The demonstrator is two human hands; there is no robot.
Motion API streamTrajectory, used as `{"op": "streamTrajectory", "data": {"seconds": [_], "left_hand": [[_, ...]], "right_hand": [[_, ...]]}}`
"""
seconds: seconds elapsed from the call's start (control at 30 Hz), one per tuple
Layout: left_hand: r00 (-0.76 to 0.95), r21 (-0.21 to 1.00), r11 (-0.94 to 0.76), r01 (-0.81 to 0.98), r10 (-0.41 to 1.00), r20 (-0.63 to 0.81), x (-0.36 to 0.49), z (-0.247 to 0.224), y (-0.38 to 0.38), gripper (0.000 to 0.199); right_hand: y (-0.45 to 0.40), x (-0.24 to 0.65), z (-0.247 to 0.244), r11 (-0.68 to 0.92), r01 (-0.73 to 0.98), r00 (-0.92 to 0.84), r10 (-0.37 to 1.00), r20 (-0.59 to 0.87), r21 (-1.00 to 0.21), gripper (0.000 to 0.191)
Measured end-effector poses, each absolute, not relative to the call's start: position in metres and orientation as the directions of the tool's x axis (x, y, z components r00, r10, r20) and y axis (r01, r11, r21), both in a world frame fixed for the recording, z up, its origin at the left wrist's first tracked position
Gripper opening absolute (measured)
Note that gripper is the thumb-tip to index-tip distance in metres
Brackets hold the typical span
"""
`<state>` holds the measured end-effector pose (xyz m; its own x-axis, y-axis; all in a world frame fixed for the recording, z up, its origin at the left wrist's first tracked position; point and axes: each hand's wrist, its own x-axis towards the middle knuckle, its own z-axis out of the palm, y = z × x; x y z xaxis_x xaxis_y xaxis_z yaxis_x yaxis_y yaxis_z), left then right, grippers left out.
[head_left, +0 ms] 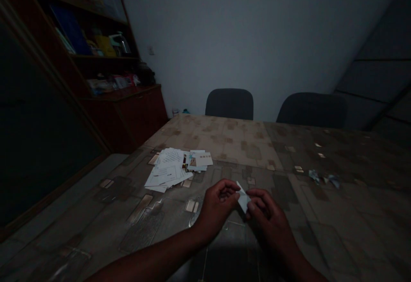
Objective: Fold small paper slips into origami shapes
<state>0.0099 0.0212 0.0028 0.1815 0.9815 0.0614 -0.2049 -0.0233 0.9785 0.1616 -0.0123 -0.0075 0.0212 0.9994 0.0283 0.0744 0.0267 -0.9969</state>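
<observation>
Paper [243, 200] btwn curled LH [218, 203] & RH [270, 215]

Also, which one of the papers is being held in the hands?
The small white paper, held between the left hand and the right hand. It alone is held; those in the loose pile lie on the table, farther left.

2 bare forearms [154, 254], bare fingers [261, 194]

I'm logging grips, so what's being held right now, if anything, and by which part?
A small, folded-looking white paper: the left hand pinches its left edge, the right hand its right edge.
</observation>
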Motion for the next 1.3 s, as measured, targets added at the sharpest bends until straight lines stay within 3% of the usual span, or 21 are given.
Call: {"op": "streamTrajectory", "data": {"seconds": [0.27,0.47,0.7,1.03,1.17,1.3], "left_hand": [[0.252,0.976,-0.097,-0.193,0.957,0.145,0.006,0.002,0.02,0.006],[0.257,0.993,-0.054,-0.107,0.963,0.08,0.006,0.006,0.017,0.015],[0.284,0.991,-0.128,0.04,0.952,0.112,0.009,0.014,0.015,0.008],[0.246,0.998,-0.054,0.037,0.968,0.043,0.01,0.011,0.016,0.009],[0.22,1.0,-0.013,0.013,0.976,0.01,0.011,0.007,0.018,0.004],[0.218,0.997,0.032,-0.076,0.976,-0.014,0.012,0.003,0.02,0.014]], "right_hand": [[-0.012,0.16,-0.003,-0.007,0.056,0.056,0.998,-0.004,-0.998,0.031],[-0.014,0.161,-0.009,0.019,0.053,0.077,0.997,0.023,-0.998,0.025],[-0.016,0.162,-0.008,0.091,0.192,0.145,0.982,0.12,-0.977,0.023],[-0.016,0.165,-0.009,0.134,0.343,0.156,0.968,0.197,-0.93,0.019],[-0.015,0.166,-0.009,0.088,0.27,0.15,0.98,0.132,-0.959,0.024],[-0.016,0.165,-0.01,0.06,0.16,0.112,0.991,0.079,-0.985,0.028]]}}
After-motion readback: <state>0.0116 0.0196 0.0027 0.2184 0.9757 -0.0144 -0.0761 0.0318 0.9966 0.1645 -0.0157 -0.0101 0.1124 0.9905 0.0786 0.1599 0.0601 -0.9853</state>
